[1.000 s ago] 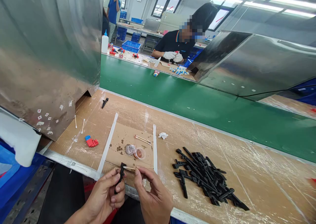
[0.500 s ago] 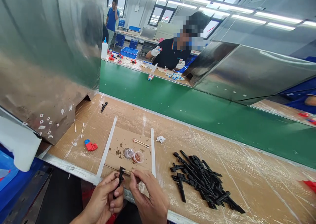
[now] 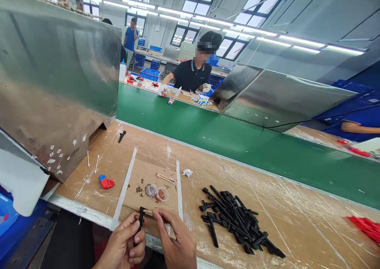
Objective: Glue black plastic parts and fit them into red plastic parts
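Observation:
Near the front edge of the bench, my left hand [image 3: 126, 241] grips a small black plastic part [image 3: 141, 221], held upright. My right hand [image 3: 175, 235] pinches a thin swab stick [image 3: 149, 213], its far end at the top of the black part. Just beyond the hands lies a cardboard sheet [image 3: 133, 196] with two small round cups, one clear [image 3: 151, 190] and one with reddish-brown contents [image 3: 162, 194]. More swabs [image 3: 165, 177] rest behind the cups. A heap of black parts [image 3: 237, 217] sits to the right.
A red and blue piece [image 3: 107, 182], two swabs and a single black part [image 3: 122, 136] lie left of the sheet. Crumpled tissue [image 3: 187, 173] is right of it. A metal panel [image 3: 59, 83] stands left. Across the green belt [image 3: 190, 122], a person in white gloves sits.
The view has shifted, showing more of the room above. Across the belt, the person's gloved hand has lowered towards the belt. My hands keep their hold on the black part and the stick.

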The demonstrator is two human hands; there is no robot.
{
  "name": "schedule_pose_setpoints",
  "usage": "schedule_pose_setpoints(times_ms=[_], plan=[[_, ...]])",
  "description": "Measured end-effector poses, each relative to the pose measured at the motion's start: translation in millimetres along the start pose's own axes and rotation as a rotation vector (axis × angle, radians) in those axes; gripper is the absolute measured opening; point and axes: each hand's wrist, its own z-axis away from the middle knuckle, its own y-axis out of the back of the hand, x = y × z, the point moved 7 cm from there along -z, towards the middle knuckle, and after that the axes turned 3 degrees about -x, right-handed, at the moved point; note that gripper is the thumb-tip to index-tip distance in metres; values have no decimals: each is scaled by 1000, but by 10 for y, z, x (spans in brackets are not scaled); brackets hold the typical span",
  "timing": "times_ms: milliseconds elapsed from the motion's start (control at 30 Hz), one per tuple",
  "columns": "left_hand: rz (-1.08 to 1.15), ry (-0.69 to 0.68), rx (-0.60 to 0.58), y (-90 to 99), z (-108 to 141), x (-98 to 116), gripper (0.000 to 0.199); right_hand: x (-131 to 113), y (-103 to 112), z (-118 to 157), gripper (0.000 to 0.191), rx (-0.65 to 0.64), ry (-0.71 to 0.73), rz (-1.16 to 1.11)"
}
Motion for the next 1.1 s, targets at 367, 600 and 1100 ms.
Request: schedule_pose_setpoints(times_ms=[367,600,1100], plan=[[-5,15,-45,19,0,-23,42,94,51,173,7,109,-89,-66],[-34,21,-4,80,-20,-130,49,56,52,202,9,154,-60,-12],[9,-30,36,51,-3,-30,50,128,98,266,7,219,-110,-44]])
